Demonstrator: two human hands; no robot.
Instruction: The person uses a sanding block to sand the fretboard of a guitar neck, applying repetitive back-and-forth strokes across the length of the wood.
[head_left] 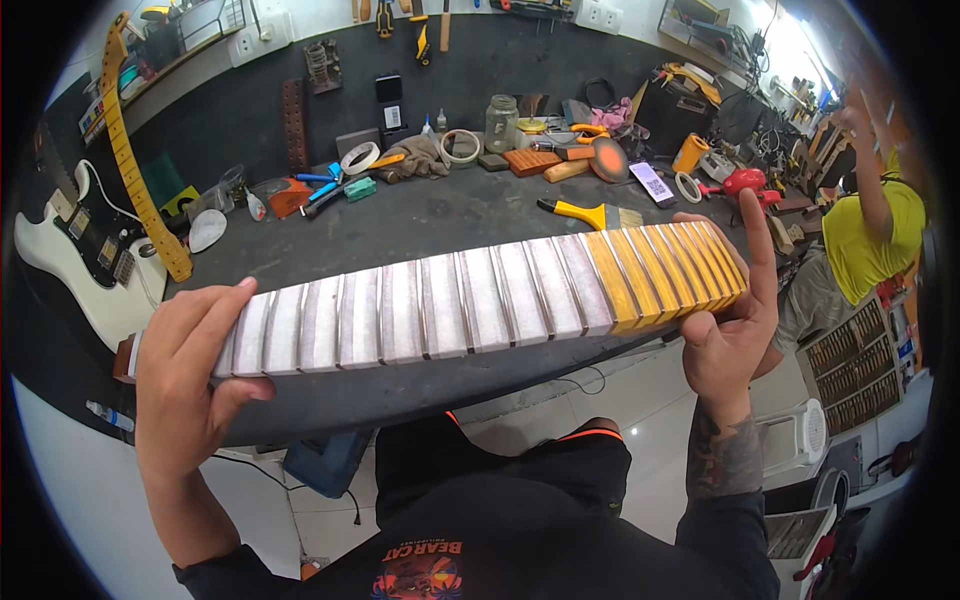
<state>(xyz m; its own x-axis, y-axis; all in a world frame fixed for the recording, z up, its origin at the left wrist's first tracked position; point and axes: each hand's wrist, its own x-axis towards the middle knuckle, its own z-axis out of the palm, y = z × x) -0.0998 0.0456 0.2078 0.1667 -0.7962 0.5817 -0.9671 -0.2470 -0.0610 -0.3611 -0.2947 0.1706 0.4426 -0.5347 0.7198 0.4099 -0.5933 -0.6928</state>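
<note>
A guitar neck (460, 303) is held crosswise above the near edge of the workbench, its fretted face up. White tape covers the wood between the frets over most of its length; yellow tape covers the closely spaced frets at the right end. My left hand (185, 370) wraps round the left end, thumb on the near edge and fingers over the far side. At the right end, my right hand (732, 350) grips the neck with its thumb at the near edge; the index finger points up, and the other fingers are partly hidden behind the neck.
The dark workbench (400, 230) holds a yellow-handled brush (590, 214), a phone (652, 185), tape rolls (461, 147) and a glass jar (501, 124). A white electric guitar body (75, 240) and another neck (135, 170) stand at left. Another person (875, 230) is at right.
</note>
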